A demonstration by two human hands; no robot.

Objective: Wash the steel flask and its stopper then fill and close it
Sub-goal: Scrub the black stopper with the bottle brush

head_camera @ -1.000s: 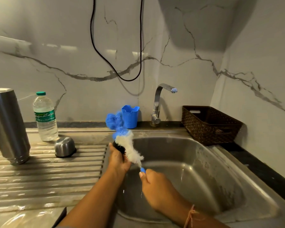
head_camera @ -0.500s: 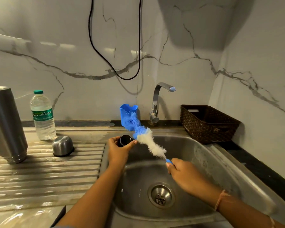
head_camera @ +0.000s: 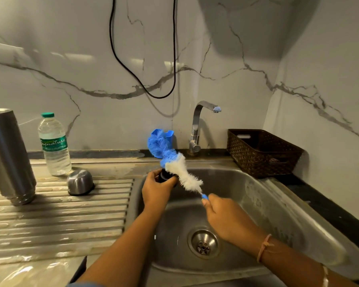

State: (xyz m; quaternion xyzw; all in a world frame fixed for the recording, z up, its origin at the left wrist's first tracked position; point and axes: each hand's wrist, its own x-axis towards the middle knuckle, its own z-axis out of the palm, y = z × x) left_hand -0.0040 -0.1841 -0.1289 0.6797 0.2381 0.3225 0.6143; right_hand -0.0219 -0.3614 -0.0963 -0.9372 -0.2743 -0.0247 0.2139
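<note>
Flask (head_camera: 8, 156) upright on counter (head_camera: 50, 220), 9 o'clock. Bottle (head_camera: 55, 146) and steel cup (head_camera: 80, 182) just beside it, 3 o'clock side. Left hand (head_camera: 155, 190) grips stopper (head_camera: 166, 176) over sink (head_camera: 278, 204) rim, brush (head_camera: 182, 175) bristles touching it. Right hand (head_camera: 226, 216) clenched on brush handle, 4 o'clock of stopper. Basket (head_camera: 261, 154) at 2 o'clock.

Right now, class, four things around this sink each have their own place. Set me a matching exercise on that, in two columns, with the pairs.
Things:
1 steel flask
2 stopper
3 bottle brush
4 brown basket

Places:
A gripped in the left hand
B handle held by the right hand
C to the right of the tap
D standing on the draining board

Pairs: 1-D, 2-A, 3-B, 4-C.
</note>
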